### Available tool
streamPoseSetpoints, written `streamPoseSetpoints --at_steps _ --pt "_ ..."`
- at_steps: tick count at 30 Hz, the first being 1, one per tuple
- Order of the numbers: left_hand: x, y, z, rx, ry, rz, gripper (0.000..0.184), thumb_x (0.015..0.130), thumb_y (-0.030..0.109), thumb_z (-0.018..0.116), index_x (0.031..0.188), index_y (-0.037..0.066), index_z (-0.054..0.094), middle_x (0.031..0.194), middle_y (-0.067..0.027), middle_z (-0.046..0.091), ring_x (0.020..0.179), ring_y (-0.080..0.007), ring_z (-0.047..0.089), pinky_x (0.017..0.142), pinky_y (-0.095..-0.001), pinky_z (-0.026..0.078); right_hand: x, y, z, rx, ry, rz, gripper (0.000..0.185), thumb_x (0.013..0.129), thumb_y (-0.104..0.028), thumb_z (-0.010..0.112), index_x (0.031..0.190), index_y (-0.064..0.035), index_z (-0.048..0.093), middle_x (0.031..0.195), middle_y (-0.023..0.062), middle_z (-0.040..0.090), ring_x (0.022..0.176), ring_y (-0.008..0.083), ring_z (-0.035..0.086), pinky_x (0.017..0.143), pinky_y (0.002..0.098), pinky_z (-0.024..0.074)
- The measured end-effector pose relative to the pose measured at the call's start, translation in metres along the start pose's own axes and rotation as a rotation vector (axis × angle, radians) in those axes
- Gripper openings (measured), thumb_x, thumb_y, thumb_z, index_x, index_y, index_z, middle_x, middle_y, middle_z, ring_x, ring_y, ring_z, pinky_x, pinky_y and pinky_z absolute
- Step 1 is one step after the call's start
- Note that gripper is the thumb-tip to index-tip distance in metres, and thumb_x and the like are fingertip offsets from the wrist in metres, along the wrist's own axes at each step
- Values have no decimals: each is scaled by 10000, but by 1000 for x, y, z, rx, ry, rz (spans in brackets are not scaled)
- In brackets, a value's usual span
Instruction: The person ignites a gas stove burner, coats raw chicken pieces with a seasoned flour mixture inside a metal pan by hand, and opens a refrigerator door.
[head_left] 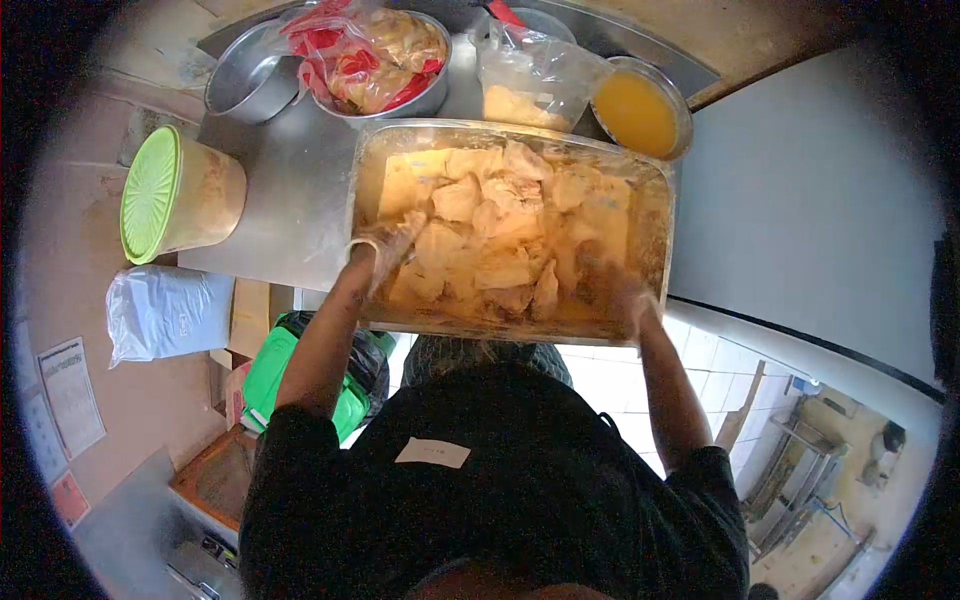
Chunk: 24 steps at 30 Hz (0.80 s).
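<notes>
A big rectangular metal tray (660, 215) holds orange-tan flour with several coated pieces of what looks like raw chicken (515, 195). My left hand (393, 246) is over the tray's left part, dusted with flour, its fingers stretched towards the pieces. At the right side, my right hand (618, 288) is down in the flour, smeared by motion, and its fingers cannot be made out. Whether either hand touches a piece is unclear.
Behind the tray stand an empty metal pan (250, 75), a bowl with bagged food (405, 45), a clear plastic container (535, 95) and a bowl of orange liquid (637, 112). A green-lidded tub (185, 195) is at left; a white surface (810, 210) lies right.
</notes>
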<state>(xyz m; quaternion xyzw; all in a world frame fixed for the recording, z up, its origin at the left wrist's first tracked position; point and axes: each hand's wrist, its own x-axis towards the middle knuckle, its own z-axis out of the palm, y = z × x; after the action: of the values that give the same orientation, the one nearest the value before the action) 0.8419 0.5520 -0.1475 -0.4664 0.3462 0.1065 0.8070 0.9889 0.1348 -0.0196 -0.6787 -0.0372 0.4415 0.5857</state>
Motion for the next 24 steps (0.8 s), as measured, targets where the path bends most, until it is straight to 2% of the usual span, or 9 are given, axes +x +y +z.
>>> streamPoseSetpoints --at_steps 4,6,8,10,11,14,17,20,24 --pt "-11 -43 -64 1941 -452 162 507 952 319 523 1365 42 421 1261 -135 535 1075 -240 545 912 -339 461 16 41 31 -353 -187 -104 425 979 -271 422 1311 -5 437 1286 146 514 1110 273 554 946 394 478" --pt "-10 -71 -82 2283 -348 163 497 934 315 556 1339 46 458 1221 -120 564 1029 -228 568 887 -333 475 16 37 46 -185 -220 18 442 968 -291 449 1309 -9 447 1298 144 513 1134 264 544 973 388 460" --pt "-11 -105 -83 1956 37 99 496 901 329 600 1301 53 502 1183 -95 585 1008 -209 571 876 -331 480 19 20 62 118 -232 197 479 944 -327 502 1308 -19 465 1304 143 519 1161 251 533 1001 374 438" --pt "-22 -126 -72 2039 -61 137 465 869 329 628 1251 77 547 1166 -70 596 996 -199 575 874 -335 480 22 8 68 416 -244 379 517 919 -364 555 1307 -30 483 1310 141 524 1188 237 522 1029 361 417" --pt "-27 -129 -74 2070 -99 152 450 853 329 642 1226 89 570 1158 -57 601 989 -194 576 873 -338 481 20 9 61 88 -298 186 501 905 -342 580 1291 -32 501 1302 132 534 1182 233 526 1014 366 429" --pt "-27 -119 -58 2651 -641 473 423 827 318 652 1190 110 596 1143 -75 619 990 -206 593 863 -350 491 5 -4 36 -535 -361 -82 469 880 -304 626 1255 -35 540 1295 114 540 1166 228 533 999 367 439" --pt "-67 -142 -24 3090 -1015 891 399 823 329 647 1159 116 609 1124 -104 629 989 -232 606 849 -363 500 -29 -83 34 -375 -173 118 455 902 -312 590 1260 -38 531 1320 106 511 1174 230 514 1029 346 402" --pt "-57 -85 -29 3702 90 1288 476 875 339 611 1266 88 511 1223 -87 562 1094 -260 550 1022 -380 393 -9 -56 -18 -447 105 34 467 917 -329 561 1277 -36 509 1293 107 526 1139 224 531 1009 340 418" --pt "-24 -58 -67 2548 80 743 478 945 399 472 1295 74 468 1227 -151 529 1149 -278 506 1058 -437 341 46 0 -40 -776 373 15 485 936 -351 523 1300 -33 481 1256 109 545 1092 216 553 981 331 439"
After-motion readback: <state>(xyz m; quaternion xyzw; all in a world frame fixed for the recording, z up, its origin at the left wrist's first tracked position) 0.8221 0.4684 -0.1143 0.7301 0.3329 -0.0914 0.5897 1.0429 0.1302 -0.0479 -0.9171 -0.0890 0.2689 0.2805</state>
